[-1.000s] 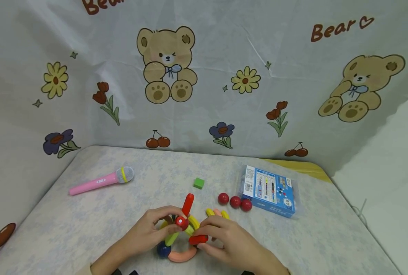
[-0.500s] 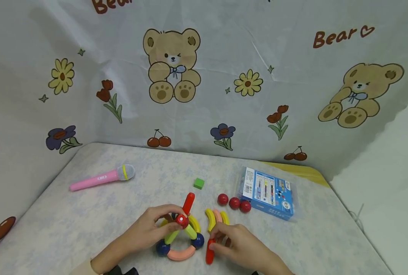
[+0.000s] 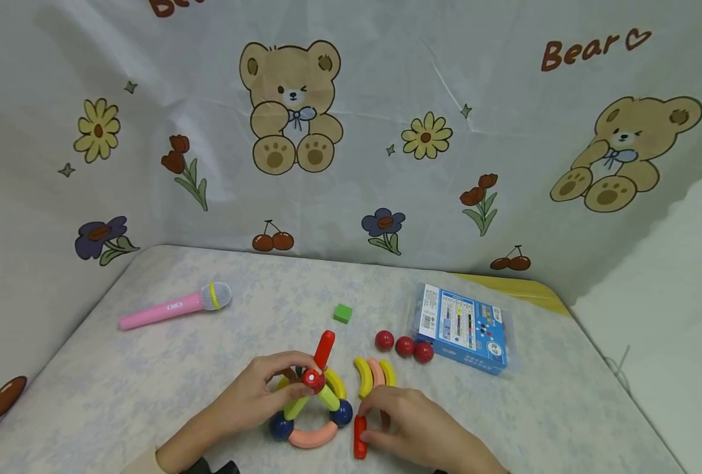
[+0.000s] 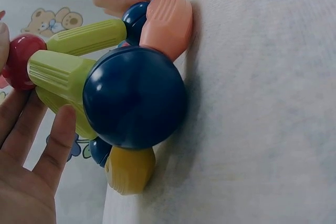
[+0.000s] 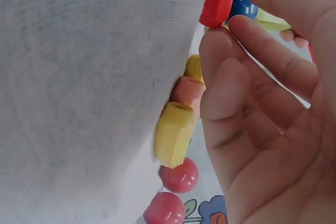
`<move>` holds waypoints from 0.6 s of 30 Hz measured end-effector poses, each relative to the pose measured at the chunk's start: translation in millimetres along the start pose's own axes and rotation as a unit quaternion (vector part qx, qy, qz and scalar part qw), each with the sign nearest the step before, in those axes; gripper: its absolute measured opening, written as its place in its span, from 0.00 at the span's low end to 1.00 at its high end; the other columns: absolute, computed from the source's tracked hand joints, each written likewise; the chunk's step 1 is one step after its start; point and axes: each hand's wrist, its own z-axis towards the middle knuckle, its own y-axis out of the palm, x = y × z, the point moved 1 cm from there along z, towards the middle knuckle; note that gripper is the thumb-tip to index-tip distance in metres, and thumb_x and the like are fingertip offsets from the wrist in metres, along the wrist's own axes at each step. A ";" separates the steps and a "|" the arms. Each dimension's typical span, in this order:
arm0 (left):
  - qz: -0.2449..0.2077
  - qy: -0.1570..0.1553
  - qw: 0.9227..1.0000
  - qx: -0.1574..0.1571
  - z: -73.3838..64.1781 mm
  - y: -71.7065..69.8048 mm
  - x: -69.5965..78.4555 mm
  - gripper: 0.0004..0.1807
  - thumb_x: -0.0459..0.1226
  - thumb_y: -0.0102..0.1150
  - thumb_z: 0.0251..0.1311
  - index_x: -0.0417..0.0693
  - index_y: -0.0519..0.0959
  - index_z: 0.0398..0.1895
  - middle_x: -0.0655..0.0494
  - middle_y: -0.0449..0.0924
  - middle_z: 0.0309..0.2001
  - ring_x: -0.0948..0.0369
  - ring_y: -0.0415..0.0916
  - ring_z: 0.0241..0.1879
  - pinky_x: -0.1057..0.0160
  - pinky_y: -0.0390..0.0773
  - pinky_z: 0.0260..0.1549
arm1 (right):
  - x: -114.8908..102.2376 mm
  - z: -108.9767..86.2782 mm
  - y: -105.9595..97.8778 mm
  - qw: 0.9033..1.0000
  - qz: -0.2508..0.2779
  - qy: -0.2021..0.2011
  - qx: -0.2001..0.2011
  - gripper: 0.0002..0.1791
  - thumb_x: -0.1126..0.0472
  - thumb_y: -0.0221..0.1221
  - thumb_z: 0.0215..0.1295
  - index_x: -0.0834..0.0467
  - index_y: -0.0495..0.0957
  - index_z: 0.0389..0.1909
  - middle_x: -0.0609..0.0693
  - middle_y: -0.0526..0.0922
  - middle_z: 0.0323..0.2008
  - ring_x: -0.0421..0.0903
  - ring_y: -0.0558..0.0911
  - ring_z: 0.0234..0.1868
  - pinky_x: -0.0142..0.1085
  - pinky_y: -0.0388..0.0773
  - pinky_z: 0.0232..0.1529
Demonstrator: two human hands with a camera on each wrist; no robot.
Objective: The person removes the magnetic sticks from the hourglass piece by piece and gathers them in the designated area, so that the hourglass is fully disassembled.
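A small frame of magnetic sticks and balls stands on the table, with blue balls (image 3: 341, 413), yellow-green sticks (image 3: 329, 399), a curved salmon stick (image 3: 313, 437) and a curved yellow stick (image 3: 335, 383). At its peak is a red ball (image 3: 313, 380), which my left hand (image 3: 268, 387) holds between thumb and fingers. A straight red stick (image 3: 324, 349) points up and away behind that ball. Just right of the frame, my right hand (image 3: 412, 421) pinches another red stick (image 3: 360, 439) low at the table. In the right wrist view, fingertips meet this stick (image 5: 218, 3) at its end.
Beyond the right hand lie curved yellow and salmon sticks (image 3: 377, 373), side by side. Several dark red balls (image 3: 404, 347) form a row near a blue box (image 3: 466, 329). A green block (image 3: 343, 313) and a pink toy microphone (image 3: 175, 307) lie farther back.
The right hand has brought its red stick from in front of the frame's right blue ball to the frame's right side, turning it lengthwise. The left hand stays at the red ball.
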 end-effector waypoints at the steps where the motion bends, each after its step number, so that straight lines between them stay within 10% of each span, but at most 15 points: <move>1: -0.001 0.000 1.000 0.000 0.0 -0.1 0.1 0.12 0.39 0.63 0.70 0.51 0.81 0.55 0.62 0.86 0.48 0.64 0.81 0.45 0.63 0.83 0.46 | -0.4 -0.3 -0.7 1.000 -0.004 -0.001 0.002 0.12 0.48 0.70 0.65 0.43 0.83 0.47 0.32 0.76 0.29 0.31 0.74 0.29 0.26 0.74 0.29; 11: -0.007 0.007 1.000 -0.014 -1.9 -2.7 0.5 0.13 0.39 0.61 0.72 0.53 0.80 0.57 0.59 0.86 0.49 0.64 0.82 0.44 0.62 0.83 0.47 | -18.8 1.3 -20.0 0.996 -0.002 -0.033 0.088 0.09 0.52 0.68 0.68 0.47 0.85 0.47 0.35 0.83 0.34 0.32 0.77 0.32 0.27 0.79 0.31; 18: -0.014 0.019 0.999 -0.022 -1.3 -2.5 -0.7 0.13 0.37 0.58 0.74 0.53 0.79 0.59 0.58 0.86 0.50 0.64 0.82 0.46 0.61 0.84 0.48 | -44.2 20.7 -30.3 0.984 -0.027 -0.070 0.159 0.31 0.52 0.68 0.69 0.42 0.70 0.71 0.42 0.83 0.57 0.42 0.84 0.46 0.32 0.85 0.40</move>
